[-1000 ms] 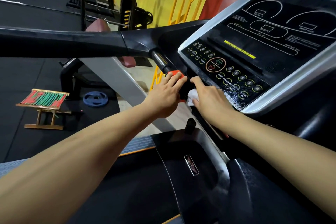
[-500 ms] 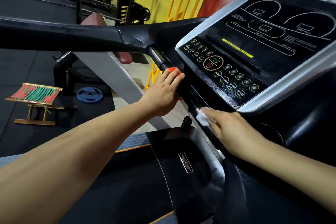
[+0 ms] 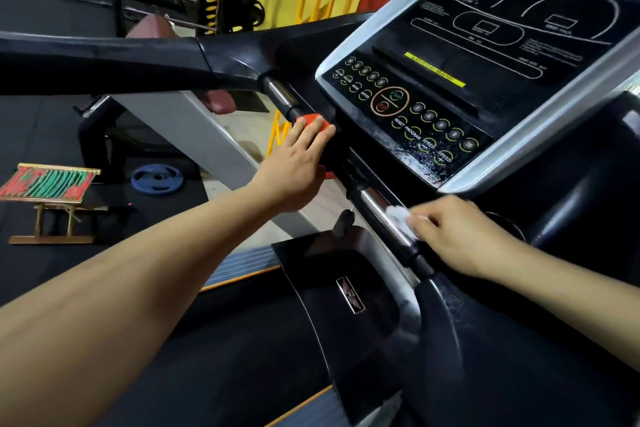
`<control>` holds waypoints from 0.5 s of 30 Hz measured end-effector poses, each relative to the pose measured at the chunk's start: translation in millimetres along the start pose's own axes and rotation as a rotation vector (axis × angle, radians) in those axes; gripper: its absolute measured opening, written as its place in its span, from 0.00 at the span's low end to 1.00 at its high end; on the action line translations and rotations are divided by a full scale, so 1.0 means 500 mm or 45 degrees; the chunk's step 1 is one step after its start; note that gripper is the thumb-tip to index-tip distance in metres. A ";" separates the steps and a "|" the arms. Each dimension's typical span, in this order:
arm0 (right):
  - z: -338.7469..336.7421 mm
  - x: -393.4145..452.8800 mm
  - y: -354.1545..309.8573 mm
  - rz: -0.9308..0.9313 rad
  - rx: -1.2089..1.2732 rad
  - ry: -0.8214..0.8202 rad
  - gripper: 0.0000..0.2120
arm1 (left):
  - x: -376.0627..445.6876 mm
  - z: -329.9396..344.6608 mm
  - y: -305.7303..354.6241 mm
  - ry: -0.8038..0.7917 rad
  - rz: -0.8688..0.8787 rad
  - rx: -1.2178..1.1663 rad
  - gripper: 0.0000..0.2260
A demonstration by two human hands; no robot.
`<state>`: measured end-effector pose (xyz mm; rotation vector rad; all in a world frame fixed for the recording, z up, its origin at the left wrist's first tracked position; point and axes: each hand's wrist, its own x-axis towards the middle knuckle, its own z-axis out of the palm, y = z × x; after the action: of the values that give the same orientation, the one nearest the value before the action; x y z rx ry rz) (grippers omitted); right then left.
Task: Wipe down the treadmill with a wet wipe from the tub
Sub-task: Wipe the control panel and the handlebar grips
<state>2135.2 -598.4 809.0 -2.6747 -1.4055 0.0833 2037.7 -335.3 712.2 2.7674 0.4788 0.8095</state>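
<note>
Right hand (image 3: 460, 236) pinched a crumpled white wet wipe (image 3: 401, 218) against the chrome handlebar (image 3: 381, 215) below the treadmill console (image 3: 450, 80), left hand (image 3: 298, 166) rested fingers straight on the orange safety key (image 3: 317, 123) left of the console

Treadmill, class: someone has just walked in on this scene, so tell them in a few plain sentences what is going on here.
A person is wiping down a treadmill in a gym. The right hand pinches a crumpled white wet wipe and presses it against the silver grip bar just below the console. The left hand rests with straight fingers on the orange safety block further up the same bar. The lower right buttons of the console look wet. No tub shows in this view.
</note>
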 end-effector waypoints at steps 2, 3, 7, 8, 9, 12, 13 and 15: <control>-0.004 -0.052 -0.002 -0.012 -0.047 -0.010 0.10 | -0.002 0.003 0.003 0.023 -0.018 -0.006 0.37; -0.001 -0.064 -0.010 -0.021 -0.049 0.013 0.11 | -0.001 0.004 0.004 0.025 -0.020 -0.010 0.37; 0.022 -0.017 -0.063 -0.207 -0.076 0.124 0.16 | 0.002 0.007 0.002 0.015 0.004 -0.002 0.38; 0.029 0.008 -0.079 -0.282 -0.121 0.121 0.17 | 0.002 0.005 0.002 0.014 0.015 0.000 0.39; 0.039 0.034 -0.096 -0.321 -0.173 0.106 0.17 | 0.003 0.003 0.002 0.014 0.025 0.001 0.39; 0.046 0.082 -0.137 -0.266 -0.299 0.040 0.18 | -0.002 -0.007 0.009 0.008 0.026 -0.026 0.42; 0.044 0.085 -0.141 -0.267 -0.307 0.033 0.19 | -0.004 -0.010 0.011 0.004 0.015 -0.043 0.42; 0.038 0.074 -0.136 -0.314 -0.298 0.062 0.17 | -0.007 -0.016 0.013 0.000 -0.005 -0.067 0.42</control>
<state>2098.4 -528.3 799.4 -2.6290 -1.8171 -0.1782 2032.0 -341.4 719.1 2.7177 0.4562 0.8097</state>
